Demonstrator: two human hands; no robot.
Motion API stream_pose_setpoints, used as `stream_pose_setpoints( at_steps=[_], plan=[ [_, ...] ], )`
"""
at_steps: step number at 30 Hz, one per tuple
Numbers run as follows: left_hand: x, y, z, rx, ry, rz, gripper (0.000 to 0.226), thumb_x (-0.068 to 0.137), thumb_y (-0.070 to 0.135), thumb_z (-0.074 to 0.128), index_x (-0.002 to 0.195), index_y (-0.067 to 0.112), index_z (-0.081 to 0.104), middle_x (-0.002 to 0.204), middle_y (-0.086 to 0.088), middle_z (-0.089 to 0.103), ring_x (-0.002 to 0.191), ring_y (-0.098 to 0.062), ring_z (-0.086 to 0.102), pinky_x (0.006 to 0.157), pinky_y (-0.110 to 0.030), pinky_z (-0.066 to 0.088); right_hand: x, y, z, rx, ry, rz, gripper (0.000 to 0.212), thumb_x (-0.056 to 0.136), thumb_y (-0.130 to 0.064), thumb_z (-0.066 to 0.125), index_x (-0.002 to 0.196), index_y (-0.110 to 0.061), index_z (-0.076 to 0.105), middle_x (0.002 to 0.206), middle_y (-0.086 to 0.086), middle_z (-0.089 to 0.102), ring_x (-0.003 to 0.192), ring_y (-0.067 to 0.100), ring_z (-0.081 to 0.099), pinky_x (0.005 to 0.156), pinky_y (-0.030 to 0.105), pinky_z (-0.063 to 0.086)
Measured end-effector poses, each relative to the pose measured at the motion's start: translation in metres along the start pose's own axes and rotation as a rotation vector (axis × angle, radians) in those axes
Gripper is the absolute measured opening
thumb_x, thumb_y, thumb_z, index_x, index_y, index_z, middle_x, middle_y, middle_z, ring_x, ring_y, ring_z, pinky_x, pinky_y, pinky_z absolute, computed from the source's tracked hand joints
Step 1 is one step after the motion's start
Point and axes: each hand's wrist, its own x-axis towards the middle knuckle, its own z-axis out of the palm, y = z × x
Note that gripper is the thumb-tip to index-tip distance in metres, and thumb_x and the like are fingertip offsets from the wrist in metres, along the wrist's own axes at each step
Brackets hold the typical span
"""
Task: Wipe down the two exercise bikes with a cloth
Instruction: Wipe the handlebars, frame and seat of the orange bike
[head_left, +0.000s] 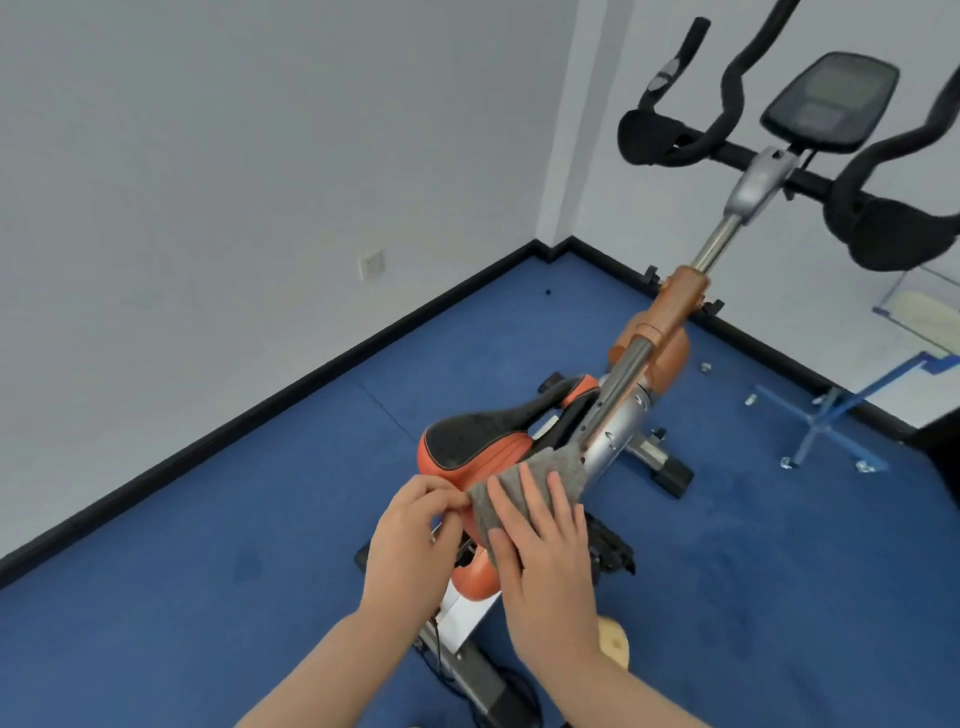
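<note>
Bike: the orange and silver exercise bike with black handlebars (644, 384) stands on blue carpet (208, 519) in the room's corner.
Saddle: the bike's orange and black padded saddle (478, 441) sits just ahead of my hands.
Right hand: my right hand (545, 545) lies flat on the cloth, fingers straight and spread, pressing it against the saddle's rear.
Left hand: my left hand (415, 525) pinches the cloth's left edge between thumb and curled fingertips.
Cloth: the grey knitted cloth (530, 473) drapes over the saddle's rear, reaching the silver seat post.
</note>
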Motion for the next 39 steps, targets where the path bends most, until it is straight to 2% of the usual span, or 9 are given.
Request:
stream_pose_setpoints(
  at_steps=[5, 8, 12, 16, 19, 21, 28, 33, 39],
  plan=[
    [0.0, -0.005, -0.007, 0.025, -0.099, 0.042, 0.026, 0.091, 0.007, 0.062, 0.098, 0.028, 0.075, 0.102, 0.027, 0.057, 0.094, 0.002, 0.056, 0.074, -0.012, 0.046, 0.041, 0.018, -0.012, -0.097, -0.126, 0.097, 0.044, 0.105, -0.036, 0.021, 0.15, -0.039, 0.024, 0.154, -0.021, 0.007, 0.149, 0.012, 0.0, 0.122, 0.036, 0.001],
    [0.002, -0.007, -0.007, 0.026, -0.116, 0.052, 0.029, 0.093, 0.007, 0.06, 0.099, 0.031, 0.074, 0.108, 0.031, 0.052, 0.097, 0.002, 0.055, 0.076, -0.016, 0.047, 0.015, 0.0, 0.0, -0.059, -0.086, 0.1, 0.048, 0.106, -0.034, 0.016, 0.151, -0.025, 0.03, 0.159, -0.006, 0.015, 0.149, 0.022, 0.008, 0.121, 0.043, 0.015],
    [0.001, -0.008, -0.007, 0.027, -0.143, 0.018, 0.032, 0.094, 0.008, 0.056, 0.104, 0.033, 0.074, 0.104, 0.029, 0.052, 0.093, 0.0, 0.055, 0.076, -0.025, 0.05, 0.03, 0.026, -0.005, -0.123, -0.224, 0.074, 0.054, 0.103, -0.036, 0.001, 0.155, -0.022, 0.001, 0.163, 0.002, -0.009, 0.148, 0.026, -0.017, 0.121, 0.045, 0.003],
    [0.005, -0.007, -0.01, 0.036, -0.171, -0.019, 0.032, 0.096, 0.012, 0.056, 0.102, 0.038, 0.073, 0.098, 0.024, 0.056, 0.093, 0.003, 0.053, 0.076, -0.027, 0.05, 0.034, 0.002, -0.002, 0.085, -0.075, 0.351, 0.054, 0.1, -0.046, 0.011, 0.153, -0.037, 0.014, 0.162, -0.009, -0.009, 0.149, 0.014, 0.001, 0.117, 0.036, 0.027],
    [0.001, -0.008, -0.009, 0.015, -0.18, -0.019, 0.034, 0.096, 0.01, 0.055, 0.107, 0.037, 0.072, 0.098, 0.023, 0.056, 0.09, 0.002, 0.053, 0.075, -0.021, 0.048, 0.005, -0.011, 0.011, -0.007, -0.119, 0.247, 0.063, 0.092, -0.055, -0.005, 0.153, -0.042, 0.003, 0.16, -0.003, -0.019, 0.148, 0.021, -0.016, 0.121, 0.034, 0.006],
    [-0.004, -0.009, -0.009, 0.028, -0.191, 0.0, 0.04, 0.095, 0.007, 0.053, 0.114, 0.037, 0.07, 0.099, 0.024, 0.054, 0.09, 0.002, 0.052, 0.074, -0.02, 0.047, 0.027, 0.001, 0.007, -0.039, -0.162, 0.262, 0.055, 0.102, -0.045, 0.007, 0.155, -0.033, 0.004, 0.161, 0.002, -0.017, 0.147, 0.026, -0.019, 0.122, 0.04, 0.001],
    [0.0, 0.001, -0.003, -0.002, -0.118, 0.044, 0.029, 0.094, 0.009, 0.055, 0.109, 0.028, 0.071, 0.102, 0.023, 0.057, 0.097, 0.005, 0.054, 0.078, -0.017, 0.047, 0.016, -0.02, 0.02, -0.01, -0.059, 0.359, 0.071, 0.091, -0.052, 0.011, 0.155, -0.02, 0.016, 0.162, 0.011, 0.003, 0.148, 0.031, 0.003, 0.118, 0.051, 0.015],
    [0.005, 0.01, 0.007, 0.021, -0.062, 0.082, 0.027, 0.095, 0.01, 0.055, 0.108, 0.027, 0.071, 0.103, 0.021, 0.06, 0.101, -0.001, 0.055, 0.081, -0.02, 0.047, 0.071, 0.002, 0.002, 0.267, -0.098, 0.643, 0.058, 0.102, -0.044, 0.02, 0.155, -0.029, 0.0, 0.161, 0.007, 0.012, 0.14, 0.033, 0.029, 0.11, 0.049, 0.032],
    [0.005, 0.007, 0.015, 0.025, -0.021, 0.124, 0.019, 0.095, 0.012, 0.06, 0.104, 0.023, 0.072, 0.102, 0.017, 0.06, 0.102, -0.004, 0.052, 0.077, -0.015, 0.043, 0.045, -0.007, 0.011, 0.174, -0.115, 0.566, 0.058, 0.102, -0.046, 0.022, 0.153, -0.035, -0.005, 0.161, 0.004, 0.003, 0.141, 0.033, 0.022, 0.108, 0.05, 0.033]
  ],
)
